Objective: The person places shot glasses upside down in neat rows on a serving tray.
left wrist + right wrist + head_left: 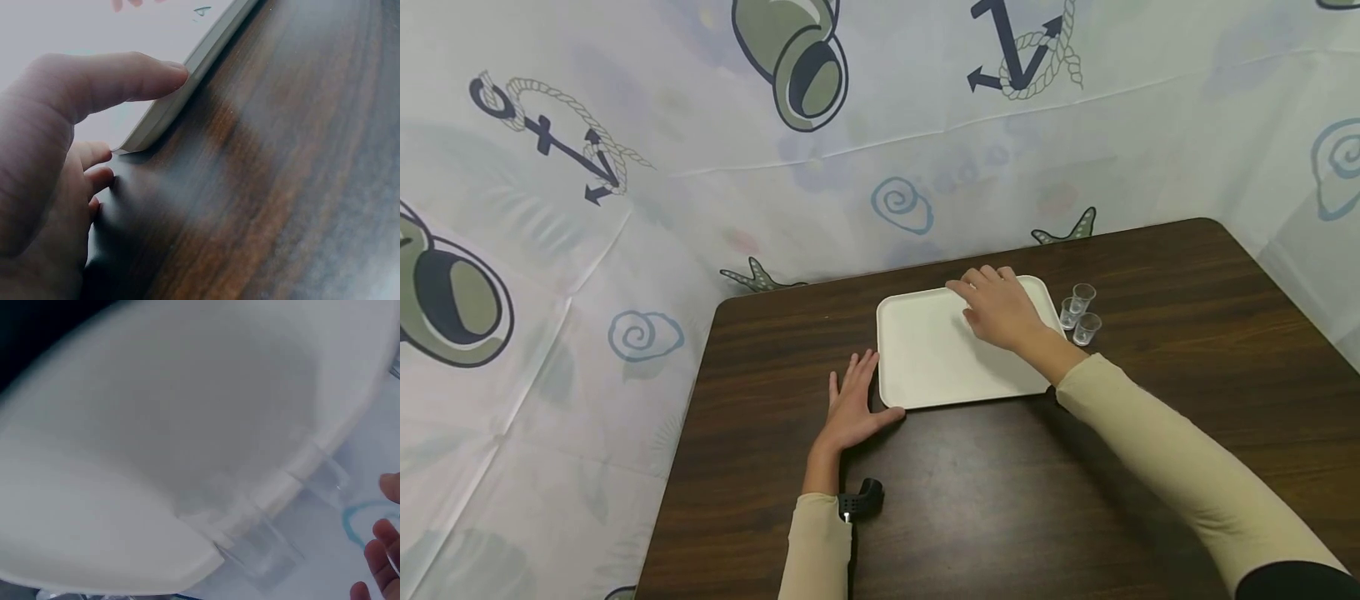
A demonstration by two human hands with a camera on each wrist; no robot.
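A white rectangular tray (936,358) lies on the dark wooden table. My left hand (852,412) is spread at its near left corner, fingers along the left side. In the left wrist view the thumb (144,78) rests across the tray's rim. My right hand (996,308) is over the far part of the tray with its fingers loosely bent. The right wrist view shows its thumb and fingertips (380,556) apart, nothing between them. Two clear small glasses, one lower (265,553) and one higher (328,478), overlap the tray's rim there; the head view does not show them.
Several small clear glasses (1084,298) stand close together just off the tray's right side. Table surface (970,500) extends in front, and a patterned curtain (880,150) hangs behind the back edge. A black strap device (861,500) is on the left wrist.
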